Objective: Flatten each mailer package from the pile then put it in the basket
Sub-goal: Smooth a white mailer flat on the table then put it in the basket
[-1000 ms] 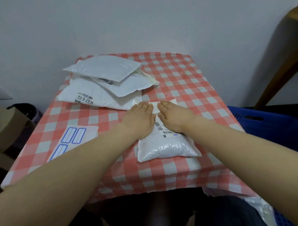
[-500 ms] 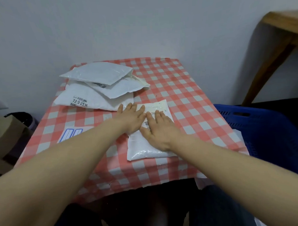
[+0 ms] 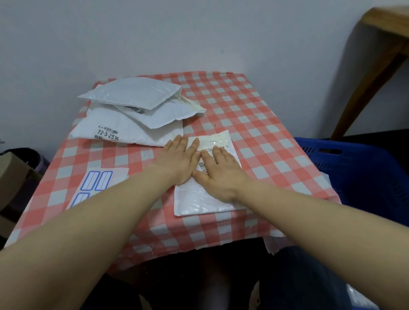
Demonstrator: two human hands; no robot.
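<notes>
A white mailer package (image 3: 196,201) lies flat on the red-checked table (image 3: 256,134), near its front edge. My left hand (image 3: 180,160) presses on the mailer's left side with straight fingers. Beside it, my right hand (image 3: 219,175) presses flat on the mailer's middle, over its barcode label. A pile of three white mailers (image 3: 137,113) sits at the table's back left, just beyond my left fingertips. The blue basket (image 3: 361,172) stands low at the table's right side.
A white sheet with blue-outlined boxes (image 3: 100,179) lies on the table's left, partly under my left forearm. A wooden table leg (image 3: 370,79) rises at the far right. Cardboard boxes (image 3: 7,175) stand on the floor to the left.
Both hands have slid back along the mailer toward me, uncovering its far flap. The right hand has moved from the far end to the middle.
</notes>
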